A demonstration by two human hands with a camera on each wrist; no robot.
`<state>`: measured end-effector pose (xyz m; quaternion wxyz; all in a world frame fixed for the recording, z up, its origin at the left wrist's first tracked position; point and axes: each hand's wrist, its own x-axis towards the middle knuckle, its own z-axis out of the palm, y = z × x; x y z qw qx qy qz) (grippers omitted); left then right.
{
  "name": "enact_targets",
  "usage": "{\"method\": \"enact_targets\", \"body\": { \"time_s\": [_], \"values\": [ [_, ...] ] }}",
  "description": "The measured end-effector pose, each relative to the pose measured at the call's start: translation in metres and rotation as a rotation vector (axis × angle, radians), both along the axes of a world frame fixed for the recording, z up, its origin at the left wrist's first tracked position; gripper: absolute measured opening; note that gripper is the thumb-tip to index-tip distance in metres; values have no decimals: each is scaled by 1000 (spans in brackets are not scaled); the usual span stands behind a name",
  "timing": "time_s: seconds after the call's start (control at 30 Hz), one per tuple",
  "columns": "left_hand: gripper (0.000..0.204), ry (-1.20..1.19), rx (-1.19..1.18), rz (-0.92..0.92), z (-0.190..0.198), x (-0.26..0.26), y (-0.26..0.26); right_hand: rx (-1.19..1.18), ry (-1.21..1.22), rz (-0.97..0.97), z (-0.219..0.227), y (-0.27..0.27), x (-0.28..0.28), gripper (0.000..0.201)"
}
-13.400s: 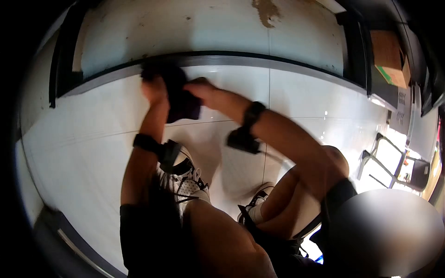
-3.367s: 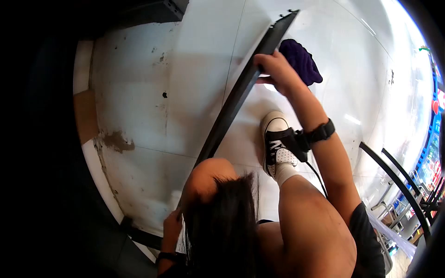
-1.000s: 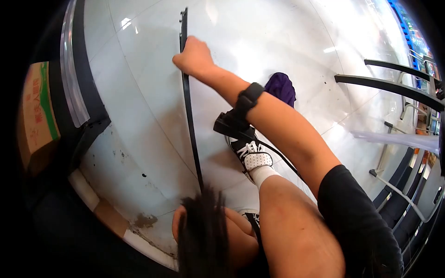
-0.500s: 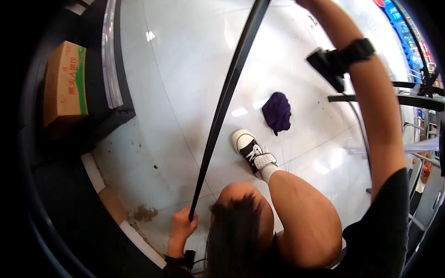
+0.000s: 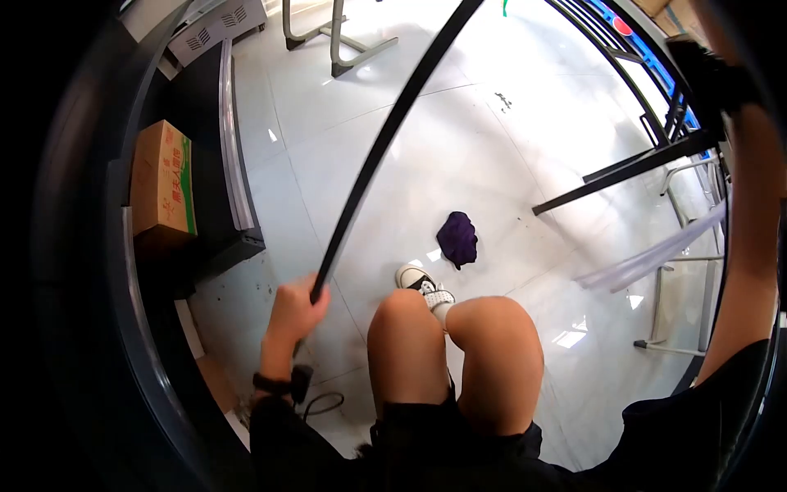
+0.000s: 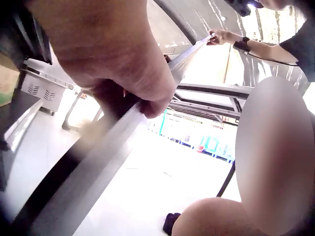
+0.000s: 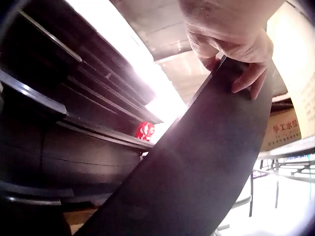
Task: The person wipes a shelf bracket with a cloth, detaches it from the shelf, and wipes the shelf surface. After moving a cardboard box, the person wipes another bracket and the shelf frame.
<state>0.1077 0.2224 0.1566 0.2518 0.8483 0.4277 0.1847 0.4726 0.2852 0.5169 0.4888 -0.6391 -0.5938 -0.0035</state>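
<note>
A long, flat black panel (image 5: 381, 148) slants up from my left hand (image 5: 295, 316) past the top edge of the head view. The left fingers curl round its edge, and in the left wrist view the panel's other face looks pale and shiny. My right hand (image 7: 234, 34) grips the far part of the panel, with thumb and fingers over its edge in the right wrist view. In the head view that hand lies outside the frame; only the raised right forearm shows. A crumpled purple cloth (image 5: 457, 239) lies on the floor beyond my knees and shoe.
Black shelving with a cardboard box (image 5: 168, 176) on its low ledge stands at the left. A black metal frame (image 5: 623, 172) and a plastic sheet (image 5: 652, 258) are at the right. Metal legs (image 5: 336, 41) stand on the tiled floor (image 5: 393, 197) at the back.
Earlier both hands held the purple cloth; now it lies on the floor. The panel, low beside the shelf before, is lifted, and the right arm has swung up and right.
</note>
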Motion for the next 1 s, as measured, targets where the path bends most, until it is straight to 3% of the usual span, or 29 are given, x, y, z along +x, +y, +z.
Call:
{"method": "enact_targets", "body": {
  "time_s": [0.2, 0.27, 0.33, 0.4, 0.43, 0.47, 0.53, 0.63, 0.67, 0.73, 0.77, 0.8, 0.83, 0.87, 0.93, 1.0],
  "values": [
    [13, -68, 94, 22, 13, 54, 62, 89, -225, -27, 45, -94, -31, 12],
    [22, -106, 25, 84, 20, 74, 80, 104, -322, -56, 61, -122, -37, 12],
    [31, -258, 85, 124, -13, 88, 110, 89, -453, -143, 72, -151, -34, 12],
    [34, -252, 63, 178, -31, 100, 128, 14, -565, -242, 79, -176, -20, 12],
    [38, -228, 38, 219, -37, 106, 131, -117, -5, 256, 77, -184, 62, 18],
    [38, -242, 42, 220, -41, 110, 130, -249, 641, 557, 75, -191, 143, 27],
    [45, -199, 131, 301, -42, 118, 127, 29, -2, 111, 36, -203, 140, 27],
    [46, -432, 242, 292, 13, 127, 88, 206, 496, 88, -12, -202, 77, 18],
    [43, -589, 280, 160, 48, 128, 66, 271, 681, 20, -25, -199, 57, 17],
    [39, -790, 346, -83, 119, 123, 20, 376, 676, -134, -52, -194, 7, 9],
    [38, -843, 369, -200, 148, 123, -2, 351, 327, -116, -66, -199, -12, 2],
    [38, -903, 382, -280, 171, 126, -21, 314, -26, -110, -83, -203, -23, 10],
    [39, -967, 393, -366, 193, 129, -38, 347, 74, -115, -107, -191, -20, 14],
    [44, -886, 529, -433, 212, 131, -53, 302, 462, -75, -114, -191, -47, 17],
    [71, -780, 734, -503, 238, 145, -78, 396, 579, -117, -132, -176, -88, 45],
    [77, -712, 761, -473, 253, 160, -94, 515, 409, -69, -164, -151, -102, 57]
  ]
}}
